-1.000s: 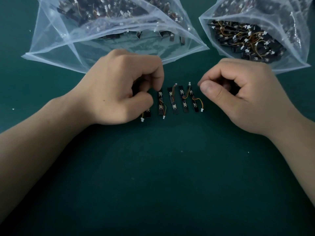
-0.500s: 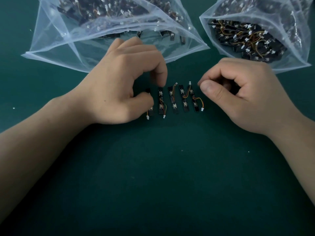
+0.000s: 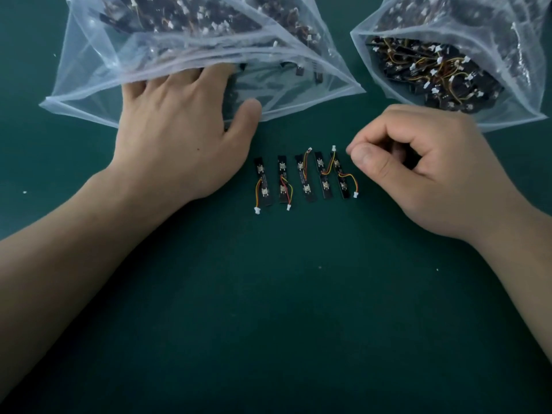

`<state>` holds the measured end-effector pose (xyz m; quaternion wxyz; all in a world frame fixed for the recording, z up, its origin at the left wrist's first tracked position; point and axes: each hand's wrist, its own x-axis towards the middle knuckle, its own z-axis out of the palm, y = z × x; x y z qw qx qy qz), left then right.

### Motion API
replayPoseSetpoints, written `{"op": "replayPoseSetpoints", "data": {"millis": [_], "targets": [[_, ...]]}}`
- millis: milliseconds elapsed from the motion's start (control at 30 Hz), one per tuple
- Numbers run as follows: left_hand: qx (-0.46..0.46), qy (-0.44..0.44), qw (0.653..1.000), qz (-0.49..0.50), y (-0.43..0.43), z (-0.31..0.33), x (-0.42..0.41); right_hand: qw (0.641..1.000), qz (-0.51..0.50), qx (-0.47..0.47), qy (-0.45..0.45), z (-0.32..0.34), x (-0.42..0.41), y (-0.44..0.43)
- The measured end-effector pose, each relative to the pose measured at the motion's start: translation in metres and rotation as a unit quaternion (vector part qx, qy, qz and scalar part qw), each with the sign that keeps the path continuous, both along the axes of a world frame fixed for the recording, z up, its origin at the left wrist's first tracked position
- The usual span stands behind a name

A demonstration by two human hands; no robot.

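Since half a second ago the left hand [image 3: 179,135] has left the row of small black boards [image 3: 304,180] and gone up to the left clear bag [image 3: 89,70]. Its fingers now lie straight and slightly spread, the four fingertips pushed in under the bag's open lip, while the thumb rests outside on the lower edge of the plastic. Behind the film the fingertips blur, so it is unclear whether they touch any loose part inside; no grip shows.

All five boards lie side by side on the green mat [image 3: 298,294], below and to the right of that thumb, apart from it. The right hand [image 3: 418,168] has not moved: its fingers are curled in, the thumb tip pressed to the forefinger, holding nothing. It sits just right of the rightmost board [image 3: 342,182]. The right clear bag [image 3: 507,31] lies beyond its knuckles.
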<state>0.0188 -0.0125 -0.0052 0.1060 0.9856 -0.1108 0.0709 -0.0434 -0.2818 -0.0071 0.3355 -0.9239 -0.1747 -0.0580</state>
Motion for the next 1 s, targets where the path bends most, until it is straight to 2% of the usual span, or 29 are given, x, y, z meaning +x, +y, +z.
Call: {"op": "replayPoseSetpoints", "data": {"millis": [167,333,567,767,1000], "targets": [[-0.097,-0.034,0.993,-0.059,0.0009,0.0017,0.0004,1.0,0.0,-0.004,0.002,0.0008,-0.0005,0.0007],[-0.033,-0.023,0.999,-0.013,0.0011,-0.002,0.0015,1.0,0.001,-0.007,0.001,0.0023,-0.0007,0.0009],[-0.138,-0.025,0.988,-0.058,0.0027,0.0003,0.0019,1.0,0.001,-0.008,-0.001,0.0019,-0.0006,0.0015],[-0.038,-0.002,0.999,0.005,0.0019,-0.0002,0.0007,1.0,0.0,-0.01,-0.001,0.0019,-0.0004,0.0014],[-0.092,-0.04,0.995,-0.01,0.0014,0.0015,0.0002,1.0,-0.001,-0.013,-0.002,0.0022,-0.0002,0.0019]]}}
